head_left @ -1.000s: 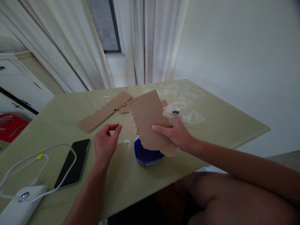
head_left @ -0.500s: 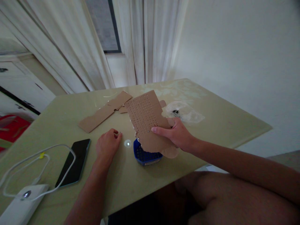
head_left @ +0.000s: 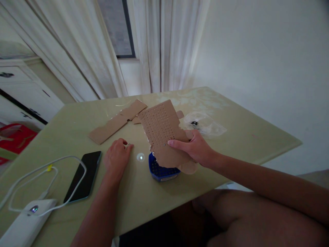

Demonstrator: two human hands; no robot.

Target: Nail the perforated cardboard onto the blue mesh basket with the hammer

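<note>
My right hand [head_left: 196, 147] grips a torn piece of cardboard [head_left: 163, 127] punched with rows of small holes, the thumb pressed on its face. One tiny shiny bit sits in the sheet near the thumb. Beneath the cardboard stands a blue plastic basket [head_left: 160, 174], partly covered by it. Resting on the table, my left hand [head_left: 118, 152] has its fingers curled and thumb and fingertips close together. Something very small and shiny shows at those fingertips, too small to name. A small round clear disc or light spot [head_left: 141, 157] lies between that hand and the basket.
Strips of cardboard [head_left: 117, 121] lie at the back left of the table [head_left: 133, 212]. A clear plastic bag [head_left: 209, 124] with small dark pieces is at the right. A phone [head_left: 83, 176], a white power bank [head_left: 31, 219] and its white cable [head_left: 64, 158] lie at left.
The whole view has shifted slightly, with things now a little further right. My left hand has moved slightly leftward from the basket. My right hand still holds the cardboard in place.
</note>
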